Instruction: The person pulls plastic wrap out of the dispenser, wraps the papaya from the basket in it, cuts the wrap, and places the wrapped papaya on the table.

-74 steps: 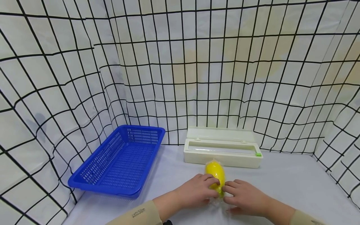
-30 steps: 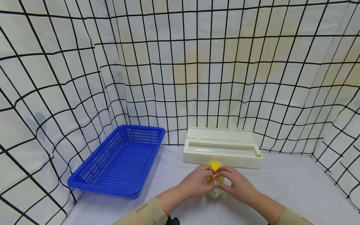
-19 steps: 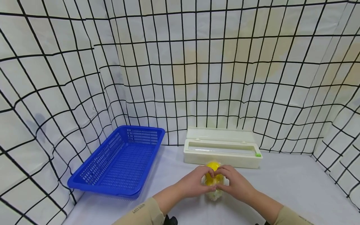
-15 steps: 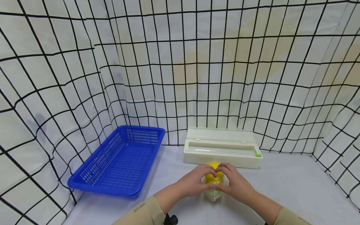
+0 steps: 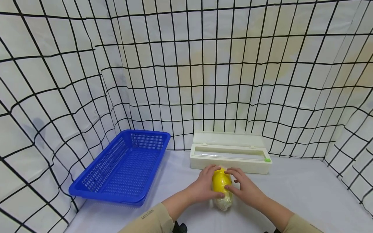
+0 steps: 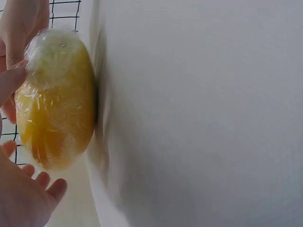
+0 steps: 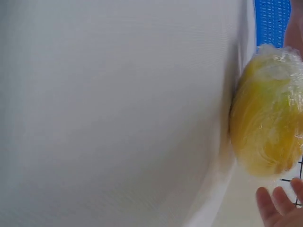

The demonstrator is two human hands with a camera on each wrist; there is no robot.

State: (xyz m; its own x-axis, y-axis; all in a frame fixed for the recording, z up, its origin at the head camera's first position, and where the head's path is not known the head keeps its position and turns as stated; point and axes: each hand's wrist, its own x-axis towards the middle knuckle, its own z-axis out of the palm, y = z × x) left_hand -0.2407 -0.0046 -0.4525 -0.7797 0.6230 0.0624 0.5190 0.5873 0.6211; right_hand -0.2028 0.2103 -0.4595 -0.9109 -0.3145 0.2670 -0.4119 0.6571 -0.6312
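A yellow, oval fruit, greenish toward its near end, lies on the white tabletop wrapped in clear cling film; its exact kind is unclear. The film is bunched at the near end. My left hand is at its left side, fingers spread toward the far end and thumb over the near part. From the other side, my right hand reaches with loosely bent fingers and its thumb by the film. In the left wrist view, the left fingers stand a little apart from the wrapped fruit.
Behind the fruit stands a white cling film dispenser, lid up, with a film roll inside. At left is a blue plastic basket. White cloth walls with a black grid enclose the table at the back and sides.
Both hands worked at the film at the fruit's near end, then met over the fruit with thumbs and fingers together. Now they have parted sideways, and more yellow shows.
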